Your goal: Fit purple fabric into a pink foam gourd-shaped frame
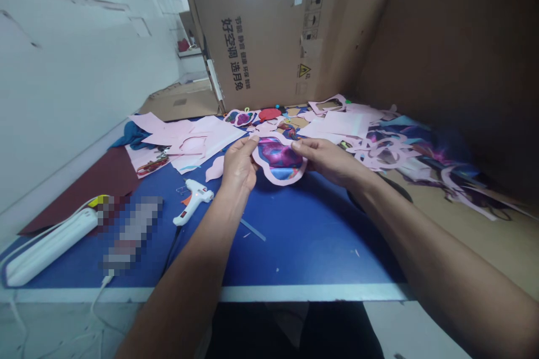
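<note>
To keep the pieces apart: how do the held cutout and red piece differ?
The cutout has a pink border around a purple-and-blue centre; the red piece looks plain red. The left hand and right hand hold the cutout; the red piece lies among scraps. Both have rounded edges.

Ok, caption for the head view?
Both hands, left and right, hold a pink-bordered, purple-blue patterned cutout above a blue tabletop, right of a white glue gun.

Carton [273,28]: brown, printed, standing at back of blue table [295,241]
Maroon sheet [84,185]: table's left side
White bar [53,247]: slanted, left of pixelated item [132,235]
Pixelated item: maybe a phone, can't confirm
</note>
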A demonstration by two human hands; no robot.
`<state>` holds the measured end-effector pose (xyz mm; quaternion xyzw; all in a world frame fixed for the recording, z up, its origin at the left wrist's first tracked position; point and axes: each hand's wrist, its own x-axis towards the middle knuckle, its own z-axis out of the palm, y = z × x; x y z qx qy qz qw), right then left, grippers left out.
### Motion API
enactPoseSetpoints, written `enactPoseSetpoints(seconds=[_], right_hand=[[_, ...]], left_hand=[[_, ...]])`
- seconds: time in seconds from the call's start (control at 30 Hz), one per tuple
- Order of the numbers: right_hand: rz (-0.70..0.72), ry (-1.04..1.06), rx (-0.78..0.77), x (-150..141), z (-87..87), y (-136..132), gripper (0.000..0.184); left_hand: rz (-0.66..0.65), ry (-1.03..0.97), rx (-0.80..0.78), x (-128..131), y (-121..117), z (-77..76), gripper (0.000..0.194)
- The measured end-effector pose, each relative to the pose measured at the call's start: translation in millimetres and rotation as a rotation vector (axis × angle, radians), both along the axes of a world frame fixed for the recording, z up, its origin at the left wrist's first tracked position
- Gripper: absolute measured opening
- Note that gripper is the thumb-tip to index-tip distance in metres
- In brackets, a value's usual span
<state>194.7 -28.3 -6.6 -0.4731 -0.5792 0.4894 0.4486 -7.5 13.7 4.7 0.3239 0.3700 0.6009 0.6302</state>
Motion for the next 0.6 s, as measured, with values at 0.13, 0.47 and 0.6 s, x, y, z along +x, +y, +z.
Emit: enactPoseSetpoints(seconds=[0.13, 0.47, 0.6], right_hand=[[0.007, 0.087, -0.054, -0.2, -1.4, 1.4, 0.059], [0.009, 0.079, -0.056, -2.8, -1.9, 3.2, 0.059], [-0.035, -0.065, 0.051, 4.2, -1.9, 4.2, 0.065]], left_hand=[[0.046, -0.051, 0.008, -1.8, 3.6, -1.1, 0.025], [0.052, -0.076, -0.012, -2.2, 4.3, -3.3, 0.020], [0.094, -0.069, 0.009, -8.4, 7.4, 1.1, 0.023]])
